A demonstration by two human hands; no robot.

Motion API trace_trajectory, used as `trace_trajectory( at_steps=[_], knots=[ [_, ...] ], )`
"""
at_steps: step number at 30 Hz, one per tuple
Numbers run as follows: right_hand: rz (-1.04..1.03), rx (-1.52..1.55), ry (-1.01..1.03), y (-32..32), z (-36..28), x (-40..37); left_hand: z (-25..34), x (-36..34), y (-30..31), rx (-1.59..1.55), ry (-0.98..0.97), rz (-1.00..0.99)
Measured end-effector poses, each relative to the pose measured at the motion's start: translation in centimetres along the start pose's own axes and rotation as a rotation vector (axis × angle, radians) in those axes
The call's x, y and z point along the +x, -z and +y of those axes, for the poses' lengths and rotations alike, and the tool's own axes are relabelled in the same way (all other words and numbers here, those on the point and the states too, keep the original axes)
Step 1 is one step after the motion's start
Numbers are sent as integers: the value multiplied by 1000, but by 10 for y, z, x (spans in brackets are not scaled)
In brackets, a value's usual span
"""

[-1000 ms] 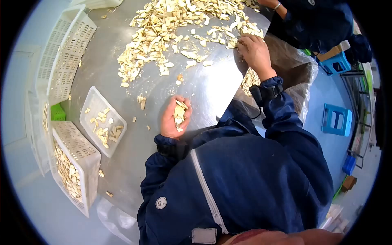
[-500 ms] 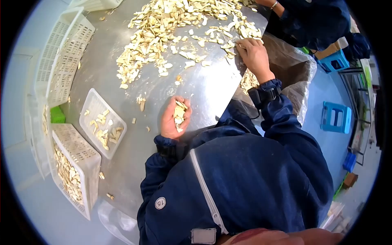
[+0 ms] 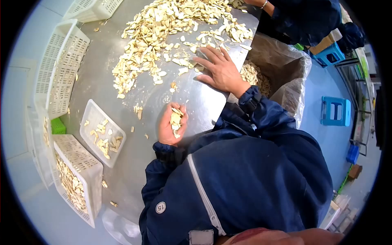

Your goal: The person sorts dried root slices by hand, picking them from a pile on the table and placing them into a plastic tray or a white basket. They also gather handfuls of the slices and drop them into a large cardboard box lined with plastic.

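My left hand (image 3: 173,126) is cupped round a small bunch of pale, dried-looking slices (image 3: 176,121), just above the metal table (image 3: 151,110). Their exact kind I cannot make out. My right hand (image 3: 222,71) is open, palm down with fingers spread, by the table's right edge. Its fingertips reach the near fringe of scattered slices. Beyond both hands lies a large heap of the same slices (image 3: 153,38). A few loose slices (image 3: 138,111) rest left of my left hand.
A shallow white tray (image 3: 87,130) holds some slices. Left of it stand white perforated baskets, one basket (image 3: 96,183) filled with slices. Below the table's right edge is a plastic-lined bin (image 3: 300,81) containing slices. Another person's sleeve (image 3: 300,20) is at upper right, near blue stools (image 3: 335,112).
My right hand has moved left from the table edge over the tabletop, and its fingers have spread. My left hand keeps its bunch of slices. The whole view has shifted slightly.
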State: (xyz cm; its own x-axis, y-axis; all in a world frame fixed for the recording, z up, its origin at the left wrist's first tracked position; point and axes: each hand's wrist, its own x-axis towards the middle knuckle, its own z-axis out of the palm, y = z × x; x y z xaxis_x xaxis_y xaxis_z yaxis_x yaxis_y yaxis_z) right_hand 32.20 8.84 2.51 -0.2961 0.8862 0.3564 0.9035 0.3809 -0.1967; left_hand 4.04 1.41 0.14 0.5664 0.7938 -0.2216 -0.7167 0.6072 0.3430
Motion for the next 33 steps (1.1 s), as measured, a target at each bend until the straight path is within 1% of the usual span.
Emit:
trace_trajectory(
  at_steps=[3,5,7,8,9,13,15,17,18,20,21,22,23,25,26,27,29,31,32,33],
  knots=[
    [31,-122,-83,-18,18,19,0,-1,-1,7,-10,16],
    [18,-225,-186,-18,38,32,0,-1,-1,4,-9,8],
    [-22,-254,-288,-17,63,35,0,0,-1,4,-8,-1],
    [-18,-238,-305,-14,74,33,0,0,-1,5,-9,-5],
    [48,-229,-270,-16,87,25,1,1,-2,7,-12,-8],
    [173,-256,-260,6,98,-9,1,0,-1,-29,4,-32],
    [175,-239,-357,22,93,-31,1,0,0,-42,15,-31],
    [210,-365,-406,21,99,-50,1,2,5,-56,28,-33],
    [227,-378,-372,29,97,-54,1,2,7,-63,35,-35],
    [224,-197,-301,31,84,-53,-3,0,5,-18,2,55],
    [221,-103,-260,33,71,-49,-5,0,7,90,-18,75],
    [136,12,-220,35,50,-45,-7,-1,9,198,-37,97],
    [64,75,-145,39,25,-38,-8,1,18,391,-62,101],
    [-42,-9,129,26,2,-27,-4,-3,18,385,-81,102],
    [-91,0,148,20,2,-23,-5,-7,15,185,-73,79],
    [-101,128,80,4,20,-18,-3,-12,8,-13,-66,43],
    [-64,-232,-46,-3,34,7,2,-30,5,-20,-116,79],
    [-9,-258,5,5,36,34,3,-47,11,-41,-157,88],
    [-2,-154,73,7,27,49,4,-55,15,-58,-177,93],
    [-74,-99,124,8,10,63,5,-61,17,-82,-187,95]
  ],
)
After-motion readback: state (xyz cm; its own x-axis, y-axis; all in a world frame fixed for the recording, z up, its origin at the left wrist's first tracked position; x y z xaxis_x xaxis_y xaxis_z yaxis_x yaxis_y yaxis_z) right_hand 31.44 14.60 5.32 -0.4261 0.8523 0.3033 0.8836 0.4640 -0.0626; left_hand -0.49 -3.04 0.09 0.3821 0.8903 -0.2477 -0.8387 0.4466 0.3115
